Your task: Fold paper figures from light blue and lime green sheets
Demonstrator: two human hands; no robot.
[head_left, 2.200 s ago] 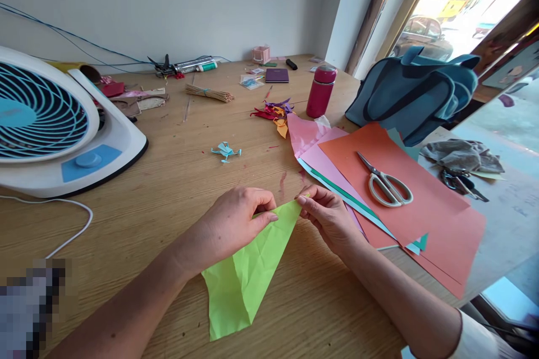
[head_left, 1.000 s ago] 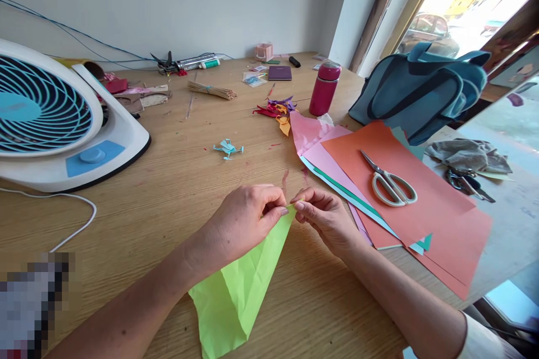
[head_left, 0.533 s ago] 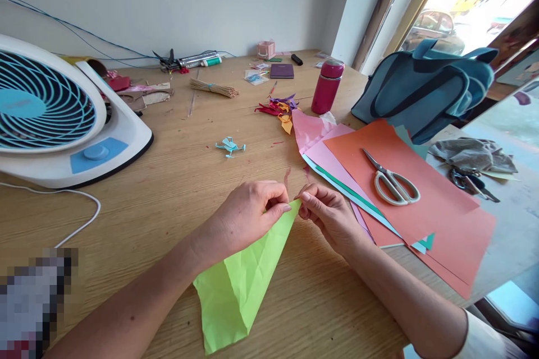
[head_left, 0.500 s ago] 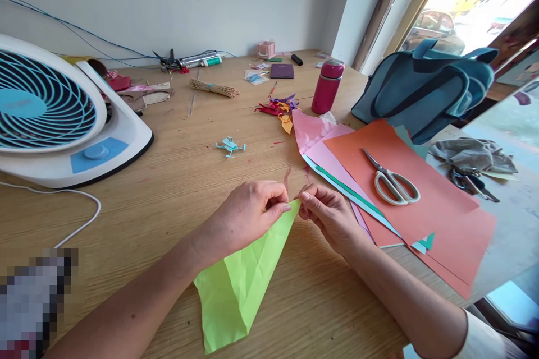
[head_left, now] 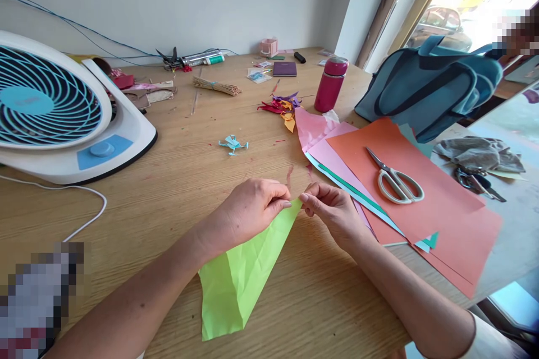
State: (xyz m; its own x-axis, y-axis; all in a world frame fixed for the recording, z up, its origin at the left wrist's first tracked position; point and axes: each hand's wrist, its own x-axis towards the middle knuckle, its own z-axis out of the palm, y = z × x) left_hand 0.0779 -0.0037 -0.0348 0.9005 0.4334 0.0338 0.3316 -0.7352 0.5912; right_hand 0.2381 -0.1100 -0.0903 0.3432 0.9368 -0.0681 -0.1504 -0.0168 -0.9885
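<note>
A creased sheet of lime-green paper (head_left: 248, 275) hangs at a slant above the wooden table, its wide end toward me. My left hand (head_left: 256, 210) pinches its upper edge between thumb and fingers. At the narrow tip, my right hand (head_left: 330, 210) pinches the paper's corner with thumb and forefinger. The two hands are close together, with a short stretch of green paper between them. Beyond them lies a small light-blue folded paper figure (head_left: 233, 145). Scissors with white handles (head_left: 398, 179) rest on orange paper sheets (head_left: 446, 230) right of my right hand.
A white and blue fan (head_left: 54, 112) stands at the left, its white cord on the table. Farther back are a bundle of thin sticks (head_left: 217, 86), colored paper scraps (head_left: 282, 106) and a magenta flask (head_left: 331, 84). A blue bag (head_left: 425, 87) sits at the right, near keys (head_left: 478, 182).
Both hands keep their pinch on the green paper. They drew closer together, then slightly apart again, as the paper's wide end shifted a little. The whole view has drifted slightly.
</note>
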